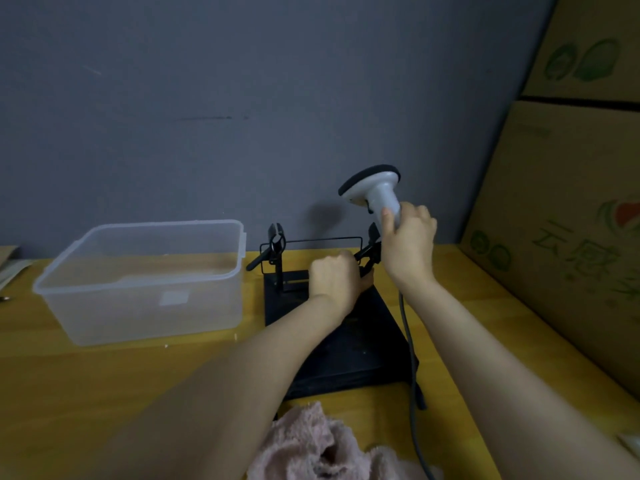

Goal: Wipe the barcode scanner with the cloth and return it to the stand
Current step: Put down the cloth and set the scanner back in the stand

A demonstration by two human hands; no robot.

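Observation:
My right hand point(408, 244) grips the handle of the white barcode scanner point(374, 190), holding it upright with its black-rimmed head up, just above the right clamp of the black stand point(329, 341). The scanner's grey cable point(412, 358) hangs down past my right forearm. My left hand point(336, 278) is closed around the stand's right clamp arm near its base. The pink fluffy cloth point(311, 445) lies crumpled on the table at the bottom edge, held by neither hand.
A clear plastic tub point(145, 282) sits left of the stand on the yellow wooden table point(104, 382). Cardboard boxes point(561, 220) are stacked along the right edge. A grey wall stands close behind.

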